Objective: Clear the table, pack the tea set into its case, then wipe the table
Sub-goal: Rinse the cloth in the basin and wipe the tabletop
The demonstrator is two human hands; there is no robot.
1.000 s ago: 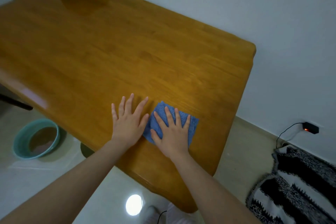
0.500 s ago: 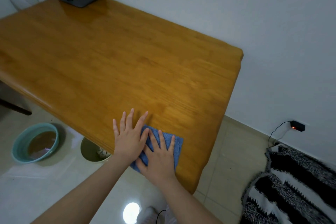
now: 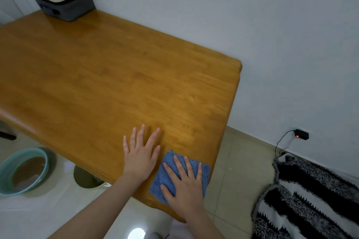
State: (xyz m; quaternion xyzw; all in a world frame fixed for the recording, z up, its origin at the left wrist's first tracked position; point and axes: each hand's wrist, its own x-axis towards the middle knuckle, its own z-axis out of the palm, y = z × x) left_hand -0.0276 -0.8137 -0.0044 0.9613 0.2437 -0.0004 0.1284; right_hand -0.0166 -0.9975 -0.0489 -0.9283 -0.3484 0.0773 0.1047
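- The cloth [image 3: 168, 168] is pressed at the near corner of the desk [image 3: 97, 73] under the flat right grip [image 3: 184, 186]; the left grip [image 3: 140, 153] is laid open beside it;
- Unpinched, the cloth could be swept off the edge.

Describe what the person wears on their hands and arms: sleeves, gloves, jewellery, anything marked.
The left hand and the right hand are both bare, with no gloves, rings, watch or bracelet. Neither arm shows a sleeve as far as the picture's lower edge. The fingers carry no tape or markings, and the nails look short and unpainted.
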